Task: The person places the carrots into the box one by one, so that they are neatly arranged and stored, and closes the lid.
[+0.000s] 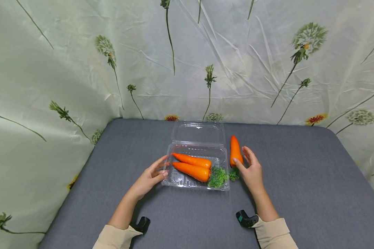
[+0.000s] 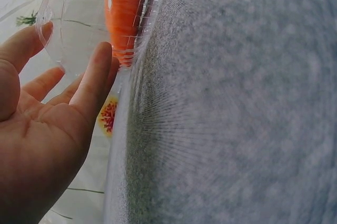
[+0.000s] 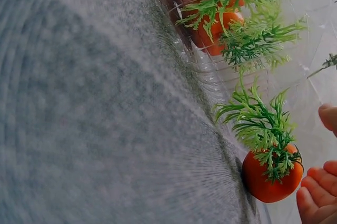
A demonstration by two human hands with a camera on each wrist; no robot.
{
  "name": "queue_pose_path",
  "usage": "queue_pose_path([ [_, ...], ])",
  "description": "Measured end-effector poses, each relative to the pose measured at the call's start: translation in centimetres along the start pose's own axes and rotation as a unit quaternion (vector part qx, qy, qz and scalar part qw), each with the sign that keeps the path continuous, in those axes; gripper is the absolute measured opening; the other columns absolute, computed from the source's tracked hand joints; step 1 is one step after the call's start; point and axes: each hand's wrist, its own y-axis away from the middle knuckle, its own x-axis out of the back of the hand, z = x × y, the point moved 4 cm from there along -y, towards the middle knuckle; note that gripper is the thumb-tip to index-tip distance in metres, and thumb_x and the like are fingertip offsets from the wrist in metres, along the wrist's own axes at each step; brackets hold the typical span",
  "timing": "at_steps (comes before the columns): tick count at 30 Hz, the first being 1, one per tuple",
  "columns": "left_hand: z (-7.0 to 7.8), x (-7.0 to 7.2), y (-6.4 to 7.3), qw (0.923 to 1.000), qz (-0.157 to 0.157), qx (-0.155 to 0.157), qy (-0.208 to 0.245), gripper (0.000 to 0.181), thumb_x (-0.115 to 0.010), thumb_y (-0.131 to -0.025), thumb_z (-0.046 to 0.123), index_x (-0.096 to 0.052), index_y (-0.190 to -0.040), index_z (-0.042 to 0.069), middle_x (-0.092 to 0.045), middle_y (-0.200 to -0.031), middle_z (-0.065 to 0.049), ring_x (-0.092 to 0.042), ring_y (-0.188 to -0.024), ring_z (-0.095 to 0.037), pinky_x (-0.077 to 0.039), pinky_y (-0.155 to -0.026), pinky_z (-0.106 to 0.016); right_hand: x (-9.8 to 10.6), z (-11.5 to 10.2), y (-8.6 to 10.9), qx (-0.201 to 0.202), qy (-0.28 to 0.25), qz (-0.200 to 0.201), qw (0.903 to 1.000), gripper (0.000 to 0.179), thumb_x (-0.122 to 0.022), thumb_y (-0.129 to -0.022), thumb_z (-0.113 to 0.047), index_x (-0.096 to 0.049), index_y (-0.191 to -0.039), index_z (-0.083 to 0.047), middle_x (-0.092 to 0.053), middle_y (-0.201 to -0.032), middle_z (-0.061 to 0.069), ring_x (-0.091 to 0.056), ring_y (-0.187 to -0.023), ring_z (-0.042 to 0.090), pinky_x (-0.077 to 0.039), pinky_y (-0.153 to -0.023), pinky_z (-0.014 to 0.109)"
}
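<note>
A clear plastic clamshell box (image 1: pixel 187 187) stands on the table with its lid (image 1: pixel 199 133) folded back. Two orange carrots (image 1: pixel 191 171) with green leafy tops (image 1: pixel 218 177) lie side by side inside it, tips to the left. At the box's left side, my left hand (image 1: pixel 148 180) touches the wall and rim with spread, fairly straight fingers (image 2: pixel 95 79). A third carrot (image 1: pixel 235 150) lies outside, along the box's right side, its leafy top (image 3: pixel 263 124) toward me. My right hand (image 1: pixel 252 173) is beside this carrot, fingers apart and not closed round it.
The grey cloth-covered table (image 1: pixel 299 186) extends to both sides of the box. Behind it hangs a pale curtain (image 1: pixel 187 69) printed with dandelions, which also runs down the left side. A black wrist device (image 1: pixel 247 219) sits by the right sleeve.
</note>
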Motion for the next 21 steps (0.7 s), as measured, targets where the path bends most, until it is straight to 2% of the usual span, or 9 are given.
queue_pose_path([
  [6, 0.0, 0.0, 0.0, 1.0000, -0.002, -0.001, -0.003, 0.062, -0.059, -0.088, 0.017, -0.027, -0.141, 0.021, -0.037, -0.134, -0.018, -0.045, -0.114, -0.032, -0.040, -0.088, -0.038, -0.1, 3.6, -0.2, -0.027, 0.029, -0.010, 0.9992, 0.059, -0.068, -0.077, 0.000, -0.039, -0.127, 0.011, -0.045, -0.125, 0.026, -0.043, -0.117, 0.034, -0.031, -0.096, 0.033],
  [9, 0.0, 0.0, -0.1, 1.0000, -0.002, 0.000, -0.003, 0.062, -0.058, -0.088, 0.016, -0.027, -0.141, 0.021, -0.037, -0.134, -0.018, -0.045, -0.114, -0.032, -0.040, -0.088, -0.039, -0.1, 3.9, -0.2, -0.046, 0.040, -0.017, 0.9980, 0.059, -0.069, -0.077, -0.002, -0.039, -0.128, 0.011, -0.045, -0.126, 0.026, -0.043, -0.116, 0.033, -0.031, -0.096, 0.038],
  [21, -0.1, 0.0, -0.1, 1.0000, -0.001, -0.004, -0.006, 0.061, -0.058, -0.088, 0.014, -0.028, -0.141, 0.020, -0.037, -0.134, -0.018, -0.046, -0.113, -0.033, -0.040, -0.088, -0.039, -0.2, 4.6, -0.1, -0.093, 0.058, -0.043, 0.9930, 0.060, -0.068, -0.079, -0.004, -0.037, -0.128, 0.012, -0.044, -0.125, 0.028, -0.043, -0.115, 0.035, -0.032, -0.095, 0.040],
])
